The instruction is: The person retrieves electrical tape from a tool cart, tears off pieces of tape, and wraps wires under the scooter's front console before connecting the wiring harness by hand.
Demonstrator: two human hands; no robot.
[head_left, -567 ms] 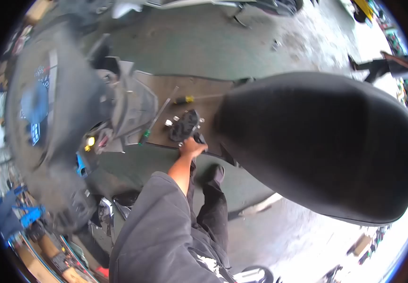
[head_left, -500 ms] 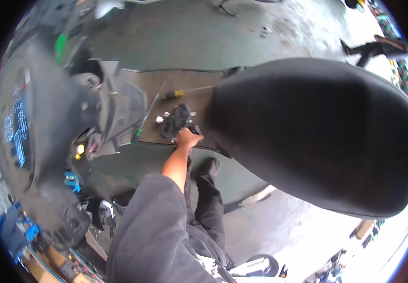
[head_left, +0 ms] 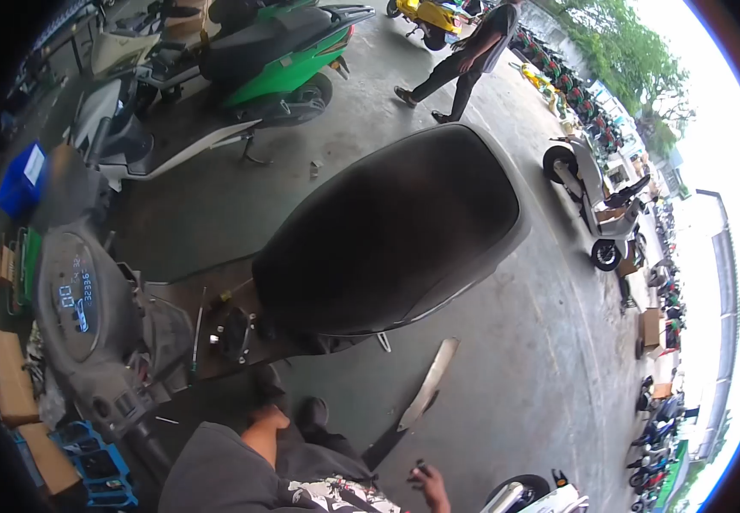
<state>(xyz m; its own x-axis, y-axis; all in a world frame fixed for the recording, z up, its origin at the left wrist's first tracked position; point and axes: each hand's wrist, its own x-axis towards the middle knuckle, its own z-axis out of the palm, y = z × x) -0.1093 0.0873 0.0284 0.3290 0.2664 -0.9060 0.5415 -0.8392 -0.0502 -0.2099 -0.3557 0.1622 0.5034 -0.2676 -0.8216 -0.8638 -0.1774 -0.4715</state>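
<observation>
My left hand (head_left: 272, 417) is low in front of my dark shirt, beside the scooter's footboard; its fingers are too small and blurred to read. My right hand (head_left: 430, 487) is at the bottom edge, its fingers around a small dark object (head_left: 422, 468). On the brown footboard (head_left: 214, 364) lie a black part (head_left: 236, 333) with small light pieces around it, a long thin screwdriver with a green handle (head_left: 195, 355) and a yellow-handled tool (head_left: 226, 296) partly hidden by the black seat (head_left: 387, 239).
The scooter's lit dashboard (head_left: 75, 291) is at the left. A pale long panel (head_left: 430, 385) lies on the floor. A green scooter (head_left: 289, 77) stands behind, and a person (head_left: 473, 64) is walking. A grey scooter (head_left: 591, 192) stands at the right; cardboard boxes (head_left: 6, 376) are at the left.
The view has swung up and to the right, showing more of the yard. My left hand has left the footboard and drawn back towards my body. My right hand has come into view.
</observation>
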